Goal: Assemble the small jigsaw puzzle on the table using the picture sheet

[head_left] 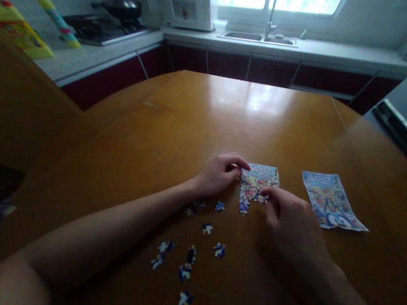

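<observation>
A partly assembled jigsaw puzzle (pixel 254 182) lies flat on the table, with a jagged lower edge and a strip of pieces reaching down at its left. My left hand (pixel 220 173) rests at the puzzle's upper left side, its index finger extended onto the edge and the thumb apart. From the right, my right hand (pixel 292 217) touches the lower right part with its index fingertip; its thumb is apart and the other fingers are curled out of sight. Nearer to me are several loose puzzle pieces, among them a blue piece (pixel 220 206) and a white-and-blue piece (pixel 219 250).
A creased picture sheet (pixel 332 200) lies right of the puzzle on the wooden table (pixel 144 132). Beyond the table are a counter with a sink (pixel 242 36), a microwave (pixel 190 10), a lidded pan (pixel 122 6) on the stove, and bottles at left.
</observation>
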{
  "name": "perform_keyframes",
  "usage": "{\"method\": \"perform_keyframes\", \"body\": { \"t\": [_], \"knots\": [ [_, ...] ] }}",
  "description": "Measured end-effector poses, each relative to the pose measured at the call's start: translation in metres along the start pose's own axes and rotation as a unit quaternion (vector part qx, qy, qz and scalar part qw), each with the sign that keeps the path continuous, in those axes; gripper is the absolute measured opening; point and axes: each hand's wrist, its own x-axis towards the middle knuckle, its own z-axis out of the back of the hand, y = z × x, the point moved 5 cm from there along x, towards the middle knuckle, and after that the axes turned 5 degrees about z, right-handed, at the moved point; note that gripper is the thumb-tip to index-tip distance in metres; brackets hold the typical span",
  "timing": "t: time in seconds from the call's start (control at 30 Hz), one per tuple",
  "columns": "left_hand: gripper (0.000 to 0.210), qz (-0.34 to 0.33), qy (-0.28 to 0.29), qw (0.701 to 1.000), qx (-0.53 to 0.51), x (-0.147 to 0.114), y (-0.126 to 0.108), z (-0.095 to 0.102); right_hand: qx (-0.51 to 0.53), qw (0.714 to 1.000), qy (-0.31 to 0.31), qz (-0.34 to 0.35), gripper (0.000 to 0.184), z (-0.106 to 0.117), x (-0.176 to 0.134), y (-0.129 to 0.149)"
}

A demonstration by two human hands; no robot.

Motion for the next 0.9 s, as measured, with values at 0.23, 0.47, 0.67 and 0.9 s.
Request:
{"method": "perform_keyframes", "body": {
  "t": [0.23, 0.47, 0.67, 0.9],
  "knots": [
    [0.019, 0.077, -0.030, 0.993, -0.083, 0.002, 0.005, 0.006, 0.015, 1.000, 0.006, 0.018, 0.021, -0.004, -0.001, 0.001],
    [0.014, 0.132, -0.053, 0.953, -0.267, 0.006, 0.019, 0.009, 0.041, 0.998, 0.017, 0.042, 0.021, -0.009, -0.005, 0.006],
    [0.011, 0.165, -0.057, 0.923, -0.342, 0.008, 0.027, 0.007, 0.057, 0.995, 0.033, 0.076, 0.020, -0.017, -0.008, 0.012],
    [0.013, 0.163, -0.055, 0.924, -0.341, 0.006, 0.025, 0.007, 0.109, 0.974, 0.074, 0.186, 0.017, -0.029, -0.022, 0.040]
  ]
}}
